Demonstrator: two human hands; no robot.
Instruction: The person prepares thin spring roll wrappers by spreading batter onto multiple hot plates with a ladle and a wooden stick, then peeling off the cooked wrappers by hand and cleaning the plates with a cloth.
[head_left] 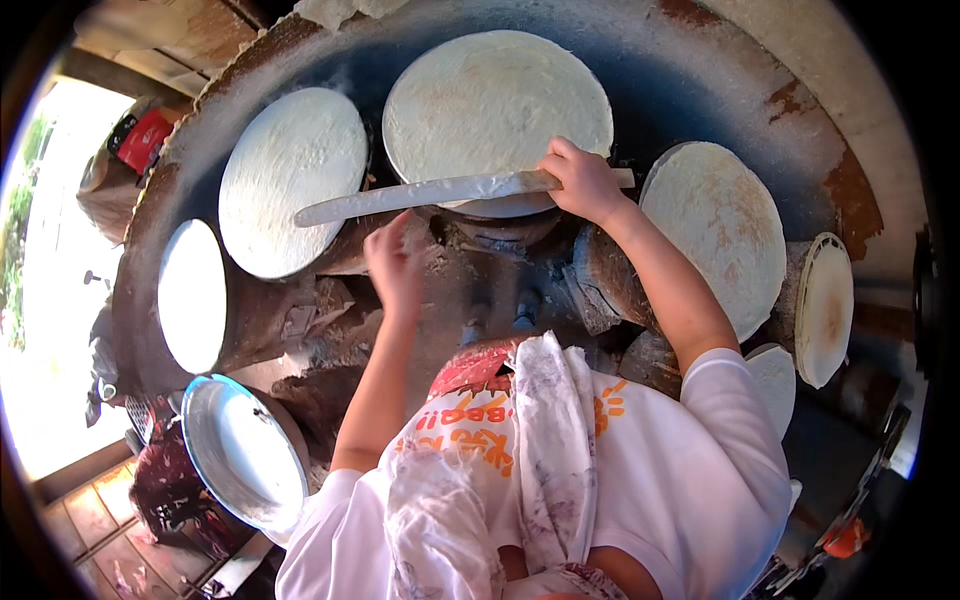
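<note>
My right hand [585, 180] is closed round one end of a long flat spatula [410, 195], pale and smeared with batter. Its blade reaches left across the near edge of the middle round griddle, which carries a wide thin pancake [495, 105]. The blade's rounded tip lies over the edge of a second pancake [290, 185] on the left griddle. Just below the blade is my left hand [395, 265], raised, its fingers blurred by motion; I cannot make out anything in it.
On the right another griddle holds a browning pancake [715, 235], with a further pancake [825, 310] beyond it. A white round surface [193, 297] sits at far left. Below it stands a blue-rimmed bucket [245, 455] with white contents. A curved wall [780, 75] rings the griddles.
</note>
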